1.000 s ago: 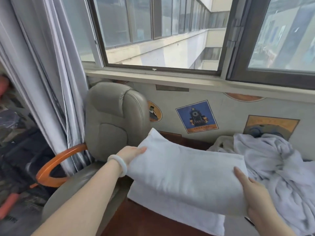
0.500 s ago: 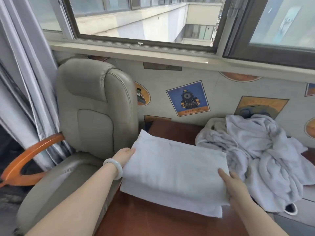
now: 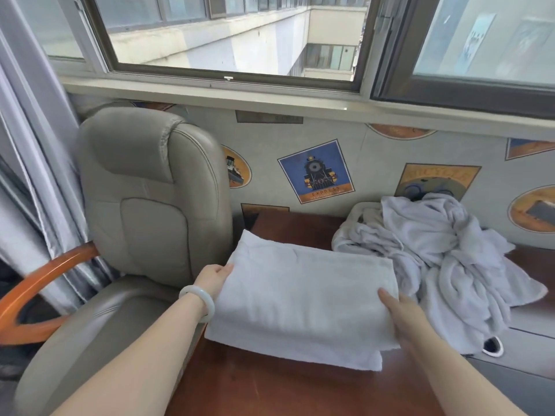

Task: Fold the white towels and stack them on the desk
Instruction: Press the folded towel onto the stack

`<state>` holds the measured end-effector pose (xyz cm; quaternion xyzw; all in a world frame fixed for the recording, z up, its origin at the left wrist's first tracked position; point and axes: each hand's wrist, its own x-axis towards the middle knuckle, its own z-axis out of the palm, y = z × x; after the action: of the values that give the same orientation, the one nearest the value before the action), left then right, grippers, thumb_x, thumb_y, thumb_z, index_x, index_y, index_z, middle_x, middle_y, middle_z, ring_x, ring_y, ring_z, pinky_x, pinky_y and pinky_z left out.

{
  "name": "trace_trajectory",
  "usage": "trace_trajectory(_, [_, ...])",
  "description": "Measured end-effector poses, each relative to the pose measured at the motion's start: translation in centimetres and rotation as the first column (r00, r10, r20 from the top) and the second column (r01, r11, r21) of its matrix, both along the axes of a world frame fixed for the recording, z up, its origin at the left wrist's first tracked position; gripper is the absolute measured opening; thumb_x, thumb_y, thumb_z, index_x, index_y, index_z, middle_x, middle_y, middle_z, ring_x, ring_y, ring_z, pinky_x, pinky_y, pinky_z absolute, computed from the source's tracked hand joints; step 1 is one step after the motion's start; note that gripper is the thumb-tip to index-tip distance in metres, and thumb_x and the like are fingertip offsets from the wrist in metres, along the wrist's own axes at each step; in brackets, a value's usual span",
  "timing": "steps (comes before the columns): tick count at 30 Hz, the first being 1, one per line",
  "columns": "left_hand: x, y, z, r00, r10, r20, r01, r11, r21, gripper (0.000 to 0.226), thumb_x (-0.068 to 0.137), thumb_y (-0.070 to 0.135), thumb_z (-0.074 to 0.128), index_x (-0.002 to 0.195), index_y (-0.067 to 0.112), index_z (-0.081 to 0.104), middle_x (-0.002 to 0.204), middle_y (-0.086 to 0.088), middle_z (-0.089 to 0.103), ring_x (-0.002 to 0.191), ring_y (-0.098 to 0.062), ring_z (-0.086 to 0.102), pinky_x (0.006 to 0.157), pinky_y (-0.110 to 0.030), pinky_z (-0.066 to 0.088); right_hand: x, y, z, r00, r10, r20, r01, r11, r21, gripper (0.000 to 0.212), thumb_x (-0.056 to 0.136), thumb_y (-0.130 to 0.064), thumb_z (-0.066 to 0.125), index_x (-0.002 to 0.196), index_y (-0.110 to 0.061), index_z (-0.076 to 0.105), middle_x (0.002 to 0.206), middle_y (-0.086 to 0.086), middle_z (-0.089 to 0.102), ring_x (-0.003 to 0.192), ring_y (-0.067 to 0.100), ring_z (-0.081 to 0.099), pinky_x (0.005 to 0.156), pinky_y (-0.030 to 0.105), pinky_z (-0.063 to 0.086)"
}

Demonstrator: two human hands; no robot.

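Gripping folded towel (image 3: 300,295): left hand (image 3: 213,278), right hand (image 3: 404,314).

Both bare forearms are stretched forward, the left entering from 7 o'clock and angled toward 1 o'clock, the right from 5 o'clock toward 11 o'clock. The folded towel (image 3: 300,295) is held at its 9 o'clock edge by the left hand (image 3: 214,279), thumb laid on top, the other fingers hidden beneath. Its 4 o'clock corner is held likewise by the right hand (image 3: 402,313). A pale bangle (image 3: 198,303) is worn on the left wrist.
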<state>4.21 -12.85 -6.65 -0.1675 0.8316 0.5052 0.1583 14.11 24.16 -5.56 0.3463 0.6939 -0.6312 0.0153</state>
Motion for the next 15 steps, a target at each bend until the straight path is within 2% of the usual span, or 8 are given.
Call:
trace_trajectory(2, [0.3, -0.4, -0.2, 0.999, 0.024, -0.031, -0.024, 0.999, 0.023, 0.039, 0.102, 0.038, 0.048, 0.079, 0.007, 0.057, 0.075, -0.005, 0.055, 0.069, -0.02, 0.052, 0.063, -0.031, 0.037, 0.2, -0.3, 0.0, 0.999, 0.008, -0.031, -0.007, 1.0, 0.016, 0.035, 0.1, -0.025, 0.055, 0.128, -0.004, 0.055, 0.109, 0.007, 0.062, 0.084, 0.017, 0.059, 0.061, 0.029, 0.043])
trace_trajectory(4, [1.3, -0.8, -1.0, 0.999, 0.033, 0.037, -0.033, 0.999, 0.002, 0.038, 0.101, 0.041, 0.047, 0.094, 0.008, 0.063, 0.091, -0.01, 0.066, 0.082, -0.024, 0.06, 0.071, -0.034, 0.045, 0.8, -0.6, -0.7, 0.999, 0.025, 0.02, -0.026, 0.999, 0.045, 0.039, 0.101, -0.025, 0.053, 0.13, 0.001, 0.054, 0.115, 0.013, 0.06, 0.084, 0.022, 0.056, 0.061, 0.031, 0.041])
trace_trajectory(6, [1.8, -1.0, -1.8, 0.996, 0.046, 0.075, -0.043, 0.998, -0.043, 0.041, 0.101, 0.043, 0.047, 0.098, 0.005, 0.065, 0.102, -0.018, 0.067, 0.087, -0.027, 0.061, 0.079, -0.038, 0.046, 1.0, -0.9, -1.4, 0.998, 0.023, 0.059, -0.026, 0.998, 0.051, 0.045, 0.1, -0.027, 0.054, 0.132, 0.005, 0.052, 0.116, 0.016, 0.059, 0.09, 0.027, 0.053, 0.069, 0.034, 0.042])
trace_trajectory(8, [1.8, -0.5, -1.5, 0.998, 0.049, 0.025, -0.046, 0.991, -0.124, 0.033, 0.101, 0.038, 0.047, 0.102, 0.008, 0.062, 0.111, -0.016, 0.065, 0.087, -0.025, 0.058, 0.08, -0.037, 0.045, 0.9, -1.0, -1.2, 0.997, 0.035, 0.068, -0.039, 0.998, 0.055, 0.048, 0.098, -0.032, 0.056, 0.134, 0.001, 0.052, 0.113, 0.012, 0.058, 0.096, 0.028, 0.054, 0.081, 0.036, 0.043])
trace_trajectory(10, [1.6, 0.6, -0.5, 0.998, 0.015, -0.054, -0.027, 0.974, -0.226, 0.026, 0.1, 0.032, 0.047, 0.118, 0.014, 0.056, 0.122, -0.01, 0.055, 0.093, -0.024, 0.056, 0.079, -0.036, 0.044, 0.6, -1.0, -1.2, 0.997, 0.05, 0.062, -0.054, 0.996, 0.066, 0.049, 0.097, -0.034, 0.059, 0.134, -0.003, 0.053, 0.11, 0.008, 0.057, 0.098, 0.028, 0.054, 0.084, 0.037, 0.042])
trace_trajectory(12, [1.6, 1.8, 0.2, 0.993, -0.062, -0.098, 0.027, 0.944, -0.329, 0.036, 0.099, 0.029, 0.05, 0.132, 0.017, 0.049, 0.13, -0.008, 0.045, 0.102, -0.028, 0.055, 0.083, -0.038, 0.047, 0.7, -0.9, -1.3, 0.997, 0.051, 0.051, -0.055, 0.996, 0.077, 0.046, 0.097, -0.032, 0.058, 0.133, -0.003, 0.053, 0.109, 0.007, 0.057, 0.096, 0.027, 0.054, 0.084, 0.036, 0.041])
trace_trajectory(15, [1.7, 2.6, 0.6, 0.99, -0.12, -0.07, 0.082, 0.912, -0.401, 0.045, 0.096, 0.024, 0.054, 0.14, 0.02, 0.042, 0.133, -0.008, 0.039, 0.108, -0.031, 0.053, 0.094, -0.044, 0.049, 0.9, -1.1, -1.2, 0.997, 0.058, 0.057, -0.062, 0.994, 0.088, 0.046, 0.097, -0.03, 0.058, 0.133, -0.001, 0.053, 0.11, 0.008, 0.058, 0.098, 0.028, 0.054, 0.086, 0.038, 0.043])
